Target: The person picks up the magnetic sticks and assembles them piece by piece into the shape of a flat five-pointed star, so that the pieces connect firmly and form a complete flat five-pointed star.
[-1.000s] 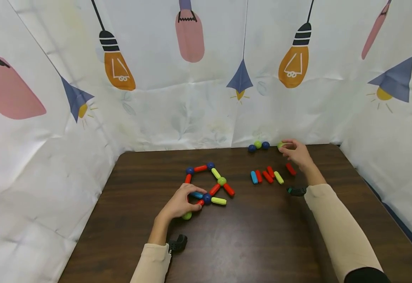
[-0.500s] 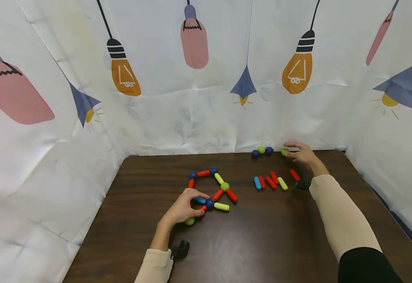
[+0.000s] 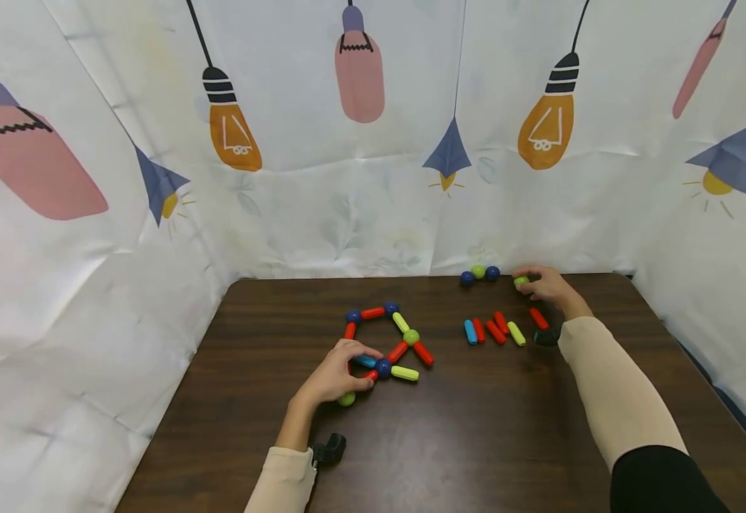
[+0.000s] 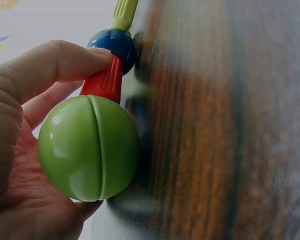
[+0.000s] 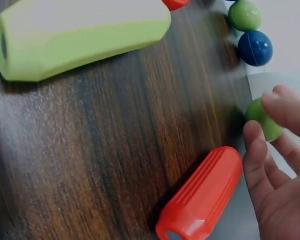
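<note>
Dark table (image 3: 475, 434) below, right fingers (image 5: 255, 152) hold a green ball (image 5: 263, 118).

Rod-and-ball frame (image 3: 397, 352) left of centre on the tabletop (image 3: 462, 427), loose rods (image 3: 496, 333) to its right, three balls (image 3: 478, 271) along the far edge

A person wears long cream sleeves, with the left hand (image 3: 337, 372) and right hand (image 3: 544, 283) bare beyond the cuffs. The left sleeve (image 3: 283, 477), plain and pale, ends at the wrist beside a small black camera (image 3: 330, 450) with a blocky, bent outline. The right sleeve (image 3: 616, 395) runs the same soft cream along the forearm before giving way, at a curved edge, to a broad black section (image 3: 661, 474). A second dark camera (image 3: 546, 337) is worn at the right wrist, its markings too small to read
</note>
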Demonstrator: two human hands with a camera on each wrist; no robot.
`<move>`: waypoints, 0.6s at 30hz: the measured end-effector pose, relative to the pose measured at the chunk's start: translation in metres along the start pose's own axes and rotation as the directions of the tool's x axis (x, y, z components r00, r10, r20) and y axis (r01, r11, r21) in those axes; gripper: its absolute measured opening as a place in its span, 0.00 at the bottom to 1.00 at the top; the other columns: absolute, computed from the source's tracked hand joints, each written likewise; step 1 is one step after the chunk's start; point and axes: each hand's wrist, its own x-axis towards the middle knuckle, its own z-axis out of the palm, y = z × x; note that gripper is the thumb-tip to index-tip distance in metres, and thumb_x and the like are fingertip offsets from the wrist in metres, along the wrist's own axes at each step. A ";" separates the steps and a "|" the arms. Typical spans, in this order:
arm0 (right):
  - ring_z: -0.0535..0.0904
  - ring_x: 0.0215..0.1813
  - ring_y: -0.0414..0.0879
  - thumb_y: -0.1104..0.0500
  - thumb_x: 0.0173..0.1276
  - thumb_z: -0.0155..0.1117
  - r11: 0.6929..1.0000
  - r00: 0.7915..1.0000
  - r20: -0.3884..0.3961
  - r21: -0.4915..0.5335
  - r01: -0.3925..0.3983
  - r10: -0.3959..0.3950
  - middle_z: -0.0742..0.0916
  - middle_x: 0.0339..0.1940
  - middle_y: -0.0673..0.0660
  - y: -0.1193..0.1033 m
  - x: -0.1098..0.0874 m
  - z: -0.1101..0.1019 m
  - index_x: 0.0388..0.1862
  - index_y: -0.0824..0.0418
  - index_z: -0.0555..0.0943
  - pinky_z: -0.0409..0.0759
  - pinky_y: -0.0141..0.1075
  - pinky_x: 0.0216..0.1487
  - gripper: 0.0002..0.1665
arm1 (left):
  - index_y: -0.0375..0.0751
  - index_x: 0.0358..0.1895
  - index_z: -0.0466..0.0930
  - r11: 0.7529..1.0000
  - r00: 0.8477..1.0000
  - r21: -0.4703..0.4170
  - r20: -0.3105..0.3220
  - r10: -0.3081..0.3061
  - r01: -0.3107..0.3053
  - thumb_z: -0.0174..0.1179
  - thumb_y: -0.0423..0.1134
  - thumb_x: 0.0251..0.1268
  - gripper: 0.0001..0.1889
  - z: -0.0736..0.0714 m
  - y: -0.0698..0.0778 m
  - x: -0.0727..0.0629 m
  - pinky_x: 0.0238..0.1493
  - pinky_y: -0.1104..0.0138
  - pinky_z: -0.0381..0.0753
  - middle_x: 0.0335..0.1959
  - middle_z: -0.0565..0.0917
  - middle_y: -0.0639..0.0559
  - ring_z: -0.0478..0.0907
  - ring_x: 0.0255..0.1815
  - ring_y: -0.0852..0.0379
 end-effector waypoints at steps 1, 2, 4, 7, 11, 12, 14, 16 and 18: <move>0.78 0.59 0.62 0.61 0.78 0.59 1.000 1.000 -0.010 -0.003 -0.003 0.003 0.66 0.76 0.73 0.000 -0.001 0.000 0.72 0.69 0.71 0.83 0.48 0.55 0.27 | 0.58 0.54 0.86 1.000 1.000 0.000 0.001 0.000 0.000 0.76 0.37 0.55 0.22 0.000 0.000 0.000 0.62 0.52 0.72 0.54 0.82 0.60 0.68 0.61 0.56; 0.79 0.56 0.61 0.61 0.78 0.58 1.000 1.000 -0.020 -0.007 -0.003 0.003 0.66 0.76 0.74 -0.001 -0.002 -0.001 0.71 0.68 0.72 0.83 0.46 0.52 0.26 | 0.59 0.54 0.86 1.000 1.000 0.001 0.002 -0.001 0.001 0.76 0.37 0.55 0.22 0.001 0.001 0.000 0.62 0.52 0.72 0.54 0.82 0.60 0.68 0.61 0.56; 0.80 0.50 0.57 0.63 0.77 0.58 1.000 0.999 -0.048 -0.019 0.006 -0.007 0.68 0.74 0.74 -0.002 -0.004 -0.002 0.69 0.68 0.74 0.83 0.41 0.47 0.24 | 0.60 0.54 0.86 1.000 1.000 0.002 0.003 -0.003 0.003 0.76 0.37 0.55 0.22 0.001 0.001 0.001 0.62 0.51 0.72 0.54 0.82 0.60 0.67 0.61 0.56; 0.81 0.48 0.57 0.63 0.77 0.58 0.999 0.997 -0.074 -0.022 0.032 -0.034 0.70 0.72 0.74 -0.008 -0.011 -0.004 0.69 0.68 0.75 0.83 0.38 0.44 0.24 | 0.61 0.53 0.86 1.000 1.000 0.003 0.007 -0.012 0.012 0.76 0.37 0.55 0.22 0.002 0.003 0.001 0.62 0.51 0.72 0.55 0.82 0.60 0.67 0.62 0.56; 0.81 0.55 0.60 0.60 0.79 0.58 0.992 0.990 -0.071 -0.028 0.120 -0.121 0.71 0.73 0.70 -0.025 -0.027 -0.003 0.70 0.66 0.74 0.83 0.39 0.46 0.24 | 0.62 0.54 0.86 1.000 1.000 0.011 0.013 -0.016 0.016 0.76 0.38 0.56 0.22 0.001 0.004 0.002 0.63 0.50 0.72 0.56 0.82 0.60 0.67 0.63 0.56; 0.82 0.55 0.60 0.59 0.79 0.59 0.988 0.986 -0.074 -0.033 0.151 -0.153 0.71 0.74 0.69 -0.030 -0.033 -0.002 0.70 0.65 0.74 0.83 0.40 0.47 0.24 | 0.62 0.54 0.86 1.000 1.000 0.015 0.013 -0.016 0.016 0.76 0.38 0.56 0.22 0.001 0.004 0.002 0.63 0.50 0.72 0.56 0.82 0.59 0.66 0.63 0.55; 0.84 0.51 0.56 0.58 0.78 0.60 0.977 0.973 -0.088 -0.030 0.213 -0.215 0.71 0.73 0.68 -0.038 -0.045 0.004 0.70 0.62 0.75 0.84 0.42 0.45 0.24 | 0.62 0.54 0.86 1.000 1.000 0.020 0.016 -0.018 0.018 0.75 0.38 0.56 0.22 0.000 0.004 0.002 0.63 0.50 0.71 0.57 0.82 0.59 0.66 0.63 0.55; 0.85 0.44 0.50 0.58 0.77 0.62 0.960 0.955 -0.102 -0.020 0.280 -0.280 0.72 0.71 0.67 -0.045 -0.057 0.015 0.69 0.61 0.76 0.84 0.42 0.42 0.24 | 0.61 0.54 0.86 0.999 1.000 0.023 0.017 -0.022 0.022 0.75 0.38 0.56 0.22 -0.001 0.004 0.002 0.63 0.49 0.72 0.57 0.82 0.58 0.66 0.63 0.54; 0.85 0.40 0.45 0.58 0.76 0.63 0.943 0.937 -0.108 0.008 0.334 -0.331 0.75 0.67 0.66 -0.051 -0.070 0.029 0.68 0.60 0.77 0.85 0.42 0.41 0.23 | 0.62 0.54 0.86 0.999 0.999 0.023 0.021 -0.033 0.032 0.75 0.38 0.56 0.22 -0.001 0.003 0.001 0.63 0.49 0.71 0.58 0.82 0.58 0.66 0.63 0.54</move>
